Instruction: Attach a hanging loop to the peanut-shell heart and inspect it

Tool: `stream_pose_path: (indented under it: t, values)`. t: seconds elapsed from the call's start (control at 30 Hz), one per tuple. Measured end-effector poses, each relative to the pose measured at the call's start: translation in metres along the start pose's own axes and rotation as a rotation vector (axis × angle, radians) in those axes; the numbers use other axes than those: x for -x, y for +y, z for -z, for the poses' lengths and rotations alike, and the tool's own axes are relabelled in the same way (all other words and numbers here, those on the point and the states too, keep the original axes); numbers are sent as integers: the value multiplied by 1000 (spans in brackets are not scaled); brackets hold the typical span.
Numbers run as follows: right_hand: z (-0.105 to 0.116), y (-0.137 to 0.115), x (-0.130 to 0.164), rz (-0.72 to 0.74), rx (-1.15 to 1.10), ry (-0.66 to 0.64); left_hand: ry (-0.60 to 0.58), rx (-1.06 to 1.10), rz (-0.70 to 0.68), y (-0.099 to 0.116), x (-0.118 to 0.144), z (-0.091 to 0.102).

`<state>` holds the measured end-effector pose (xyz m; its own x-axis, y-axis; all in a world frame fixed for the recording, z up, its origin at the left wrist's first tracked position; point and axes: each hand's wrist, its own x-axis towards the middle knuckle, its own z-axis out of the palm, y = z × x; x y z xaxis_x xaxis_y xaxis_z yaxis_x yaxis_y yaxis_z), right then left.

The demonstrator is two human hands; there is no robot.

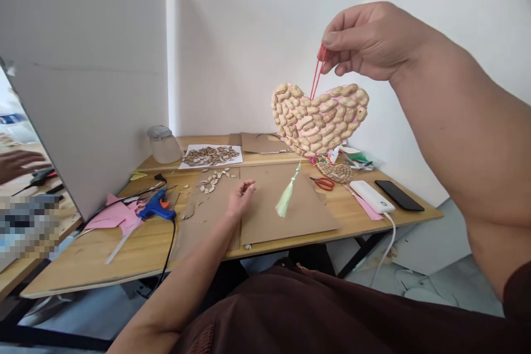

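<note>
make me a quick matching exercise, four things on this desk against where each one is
Things:
1. heart-shaped pink board covered in peanut shells
2. blue glue gun
3. red-handled scissors
4. black phone

Places:
A. flat near the right end of the wooden table
B. on the table beside pink paper scraps
C. hanging in the air from a red loop pinched by the right hand
D. on the table below the hanging heart

Pairs: 1-C, 2-B, 3-D, 4-A
</note>
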<state>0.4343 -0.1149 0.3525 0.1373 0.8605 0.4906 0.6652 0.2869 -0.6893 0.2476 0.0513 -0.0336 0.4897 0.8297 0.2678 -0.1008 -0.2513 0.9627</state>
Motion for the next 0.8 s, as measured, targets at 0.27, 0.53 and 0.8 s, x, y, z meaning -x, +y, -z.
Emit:
stream_pose_path:
  t: [0.27,0.53,0.8]
  values:
    - [-37,47,-1,-110,-235,-151,-612,656,-109,83,-5,-46]
    - [-71,136,-20,-301,-444,-170,-686,856,168,76,5,-58]
    - [-116,206,-26,-370,-397,-108,-475,879,429,39,5,-51]
